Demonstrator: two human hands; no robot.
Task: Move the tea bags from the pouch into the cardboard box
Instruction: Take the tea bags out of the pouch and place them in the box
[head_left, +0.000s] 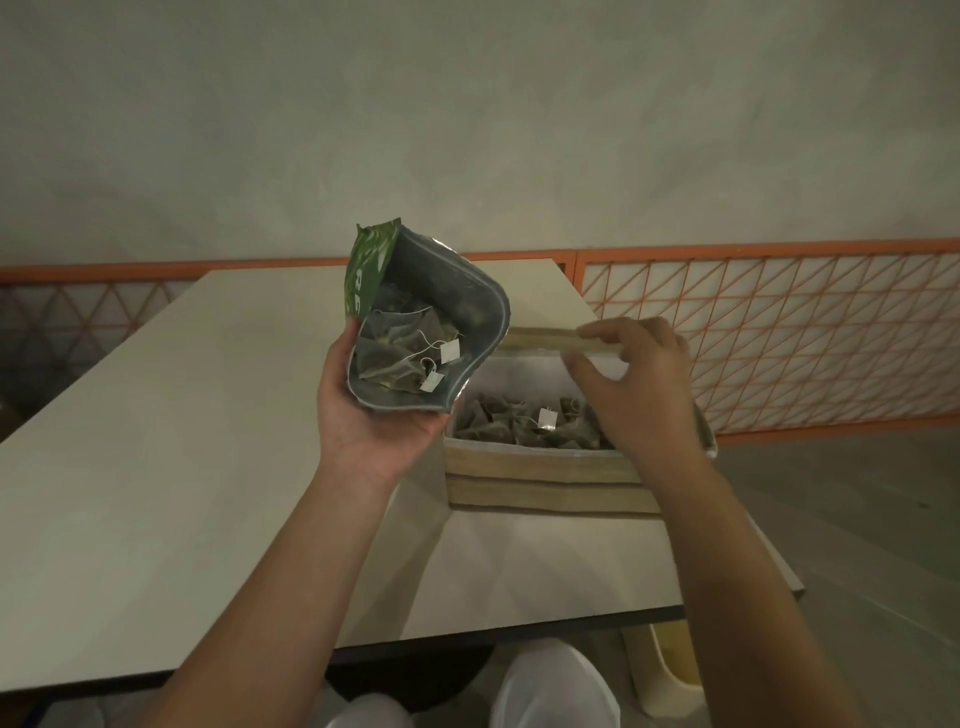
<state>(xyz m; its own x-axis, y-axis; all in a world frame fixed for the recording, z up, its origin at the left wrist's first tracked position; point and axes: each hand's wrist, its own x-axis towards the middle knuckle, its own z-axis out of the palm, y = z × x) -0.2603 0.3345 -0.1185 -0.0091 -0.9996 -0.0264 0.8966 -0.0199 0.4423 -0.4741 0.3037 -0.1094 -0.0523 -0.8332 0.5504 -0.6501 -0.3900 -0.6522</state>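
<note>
A broad stretch of pale table top (156, 415) lies bare to the left of the hands, running back to its far edge under an orange lattice railing (779, 332) and a plain grey-green wall (467, 104). Over the middle of the table the left hand (374, 415) cups the bottom of a green foil pouch (415, 312), fingers curled under it and thumb up its left side; the pouch is held off the table, tilted with its long axis running up and away, its open mouth turned toward the camera and its lower lip just above the left rim of the box. Pyramid tea bags (400, 353) with white paper tags show inside it. To the right, a cardboard box (545, 483) stands near the table's right edge, close to the near right corner, its long side across the view; more tea bags in the box (524, 423) lie over its floor. The right hand (639, 379) hovers above the box, fingers loosely bent and spread, gripping nothing, fingertips near the far flap (540, 340). Beyond the right edge is grey floor (857, 519); white-clad knees (550, 686) show below the near edge
</note>
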